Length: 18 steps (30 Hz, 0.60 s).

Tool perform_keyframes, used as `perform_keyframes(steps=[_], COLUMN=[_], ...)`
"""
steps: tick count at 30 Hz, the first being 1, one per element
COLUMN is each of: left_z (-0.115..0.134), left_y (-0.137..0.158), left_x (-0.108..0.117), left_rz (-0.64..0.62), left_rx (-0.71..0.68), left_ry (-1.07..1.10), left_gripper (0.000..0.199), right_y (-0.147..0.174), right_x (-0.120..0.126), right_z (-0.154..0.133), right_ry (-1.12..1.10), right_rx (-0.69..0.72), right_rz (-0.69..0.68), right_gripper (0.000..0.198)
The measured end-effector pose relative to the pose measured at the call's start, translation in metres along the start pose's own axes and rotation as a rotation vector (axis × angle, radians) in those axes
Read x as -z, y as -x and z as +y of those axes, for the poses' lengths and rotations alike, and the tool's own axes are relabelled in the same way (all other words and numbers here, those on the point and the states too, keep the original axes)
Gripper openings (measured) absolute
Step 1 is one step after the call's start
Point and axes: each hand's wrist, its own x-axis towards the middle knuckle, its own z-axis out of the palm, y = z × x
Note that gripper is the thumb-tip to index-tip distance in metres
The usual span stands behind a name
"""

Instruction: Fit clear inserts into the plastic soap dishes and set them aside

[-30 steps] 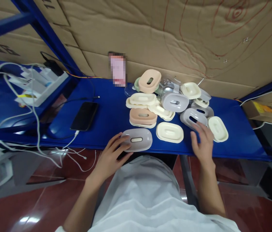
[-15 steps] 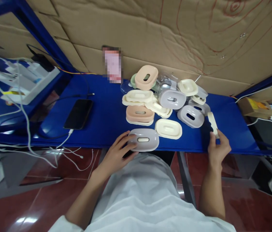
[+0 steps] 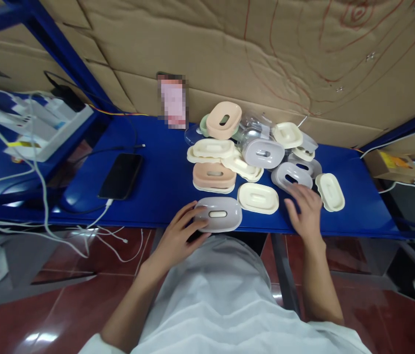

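Observation:
My left hand (image 3: 182, 230) holds the left end of a grey oval soap dish (image 3: 225, 223) at the table's front edge, fingers spread on top, thumb at its near side. Cream material shows through the dish's slot. My right hand (image 3: 306, 209) is open, its fingertips at the near rim of another grey slotted oval dish (image 3: 289, 176); whether they touch is unclear. Right of that hand lies a cream oval tray (image 3: 330, 191). A second cream tray (image 3: 258, 198) lies between my hands. Behind the left hand's dish, a peach slotted dish (image 3: 214, 174) sits on a cream piece.
Behind are a peach dish (image 3: 224, 120), a grey dish (image 3: 264, 153), several cream trays and clear plastic. A black phone (image 3: 121, 176) with a cable lies left. A power strip (image 3: 63, 132) with cables stands far left. Cardboard (image 3: 210, 49) lines the back; a small box (image 3: 391, 164) stands right.
My right hand has let go of the cream tray, which now lies flat at the right, and has moved left to the grey dish. My left hand has stayed in place.

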Motion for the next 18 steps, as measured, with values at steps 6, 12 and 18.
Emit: perform_keyframes(steps=[6, 12, 18], left_z=[0.001, 0.004, 0.004], left_y=[0.001, -0.002, -0.002], left_x=[-0.001, -0.005, -0.015], left_rz=[0.003, 0.011, 0.05], left_rx=[0.012, 0.003, 0.08], left_ry=[0.006, 0.008, 0.019], left_gripper=[0.021, 0.026, 0.067], right_y=[-0.024, -0.029, 0.01], right_x=[0.001, -0.003, -0.002], right_z=[-0.046, -0.013, -0.08], right_ry=[0.025, 0.027, -0.178], right_rx=[0.121, 0.082, 0.204], right_rz=[-0.077, -0.032, -0.157], right_gripper=[0.05, 0.036, 0.039])
